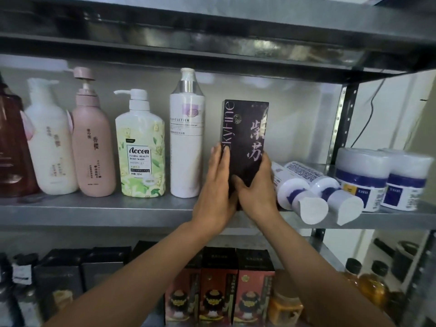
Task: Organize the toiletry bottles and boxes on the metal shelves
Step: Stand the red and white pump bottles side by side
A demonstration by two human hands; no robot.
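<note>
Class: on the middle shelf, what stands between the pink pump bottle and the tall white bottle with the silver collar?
One upright white pump bottle with a green floral Accen label stands there, as the head view shows.

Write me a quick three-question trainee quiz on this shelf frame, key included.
1. Multiple choice: the left hand and right hand are both on which item? A) dark purple box B) floral body wash C) blue-banded jar
2. True or false: the two white bottles just right of that box stand upright.
3. Short answer: what stands immediately left of the box on the metal shelf?
Key: 1 A. 2 False; they lie on their sides, caps toward the camera. 3 The tall white bottle with a silver collar.
</note>
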